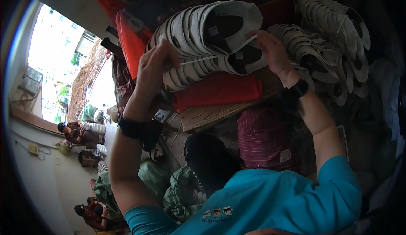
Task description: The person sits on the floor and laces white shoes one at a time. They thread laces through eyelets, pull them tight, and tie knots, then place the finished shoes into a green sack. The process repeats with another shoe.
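At the left of the work, green sacks (156, 178) slump on the floor, and above them a red plastic shape (129, 45) pushes up right behind the left hand (158, 61). That hand is closed on a taut white strip (203, 59), its fingers covering part of two nested stacks of pale shoe uppers (190, 28), which lie side by side in the middle. And across to the right hand (272, 51): its grip pinches the strip's other end, just over the uppers' open mouths. Crowding in beyond it, more stacked uppers (304, 49) fan out, filling the right side.

Now the markings! The turquoise shirt (262, 201) carries little cartoon figures with lettering beneath; pale square labels (212, 31) sit inside the uppers; a light patch (285, 154) shows on maroon striped cloth (260, 133).

Out to the room: far left, a bright window (55, 61) over a pale wall (46, 180), with two people (78, 133) small in the background. Centre, a worn wooden counter (203, 117) juts out, a folded red bundle (220, 92) lying on it, right below the uppers.
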Demonstrator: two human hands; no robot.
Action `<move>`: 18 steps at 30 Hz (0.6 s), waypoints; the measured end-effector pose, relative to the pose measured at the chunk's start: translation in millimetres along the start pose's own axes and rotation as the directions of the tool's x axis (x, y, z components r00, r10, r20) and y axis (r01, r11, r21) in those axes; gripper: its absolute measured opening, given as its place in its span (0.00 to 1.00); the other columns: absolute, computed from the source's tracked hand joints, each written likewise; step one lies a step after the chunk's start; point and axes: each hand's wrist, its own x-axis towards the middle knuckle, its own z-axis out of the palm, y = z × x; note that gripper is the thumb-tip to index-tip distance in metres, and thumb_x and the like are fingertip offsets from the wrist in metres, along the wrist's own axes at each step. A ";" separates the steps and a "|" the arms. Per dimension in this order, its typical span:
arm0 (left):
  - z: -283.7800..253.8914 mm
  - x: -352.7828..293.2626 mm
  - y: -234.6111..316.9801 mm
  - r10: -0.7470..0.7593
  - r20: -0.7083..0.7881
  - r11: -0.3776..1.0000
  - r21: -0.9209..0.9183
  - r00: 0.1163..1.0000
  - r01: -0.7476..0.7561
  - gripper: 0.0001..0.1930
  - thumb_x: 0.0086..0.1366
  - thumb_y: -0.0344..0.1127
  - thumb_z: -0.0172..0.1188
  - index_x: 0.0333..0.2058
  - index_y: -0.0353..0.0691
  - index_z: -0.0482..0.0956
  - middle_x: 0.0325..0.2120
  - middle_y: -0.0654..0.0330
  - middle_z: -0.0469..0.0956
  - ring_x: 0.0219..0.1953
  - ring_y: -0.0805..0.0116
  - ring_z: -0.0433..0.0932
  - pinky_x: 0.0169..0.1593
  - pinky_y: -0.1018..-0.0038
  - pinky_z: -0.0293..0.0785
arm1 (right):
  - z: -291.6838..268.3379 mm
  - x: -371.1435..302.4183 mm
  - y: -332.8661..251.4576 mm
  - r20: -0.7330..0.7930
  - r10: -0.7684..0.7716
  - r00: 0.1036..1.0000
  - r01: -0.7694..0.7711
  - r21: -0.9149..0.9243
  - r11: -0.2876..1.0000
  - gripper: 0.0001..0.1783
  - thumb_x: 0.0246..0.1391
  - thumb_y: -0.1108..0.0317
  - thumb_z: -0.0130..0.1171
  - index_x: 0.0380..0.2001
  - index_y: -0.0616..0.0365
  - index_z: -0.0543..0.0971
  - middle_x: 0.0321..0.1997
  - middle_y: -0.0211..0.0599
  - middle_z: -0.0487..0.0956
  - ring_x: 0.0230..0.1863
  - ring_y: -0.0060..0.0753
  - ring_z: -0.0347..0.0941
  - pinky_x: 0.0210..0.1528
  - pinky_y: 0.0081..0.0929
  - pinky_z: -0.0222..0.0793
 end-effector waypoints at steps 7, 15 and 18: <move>16.6 -2.8 -20.3 0.260 0.343 0.352 0.837 0.903 -0.419 0.13 0.73 0.41 0.56 0.31 0.38 0.78 0.30 0.57 0.75 0.36 0.56 0.79 0.43 0.63 0.77 | 34.1 0.6 -34.2 0.115 0.095 0.989 -0.101 0.049 0.994 0.18 0.70 0.58 0.48 0.26 0.54 0.73 0.35 0.36 0.82 0.38 0.24 0.73 0.47 0.27 0.67; 16.4 -4.1 -79.2 0.315 0.479 0.015 0.861 0.820 -0.509 0.13 0.70 0.41 0.59 0.28 0.41 0.78 0.27 0.59 0.77 0.36 0.59 0.80 0.42 0.62 0.78 | 34.6 -15.2 -12.0 0.436 -0.009 0.900 0.377 -0.768 0.518 0.11 0.62 0.65 0.55 0.32 0.59 0.81 0.34 0.41 0.84 0.35 0.40 0.80 0.41 0.37 0.74; 22.4 2.9 -63.0 0.249 0.535 -0.048 0.840 0.807 -0.541 0.11 0.69 0.41 0.60 0.28 0.43 0.78 0.27 0.61 0.77 0.37 0.61 0.79 0.43 0.64 0.77 | 23.9 0.9 14.6 0.591 -0.032 0.806 0.590 -0.798 0.124 0.09 0.56 0.67 0.56 0.33 0.58 0.83 0.35 0.45 0.84 0.38 0.48 0.82 0.42 0.44 0.75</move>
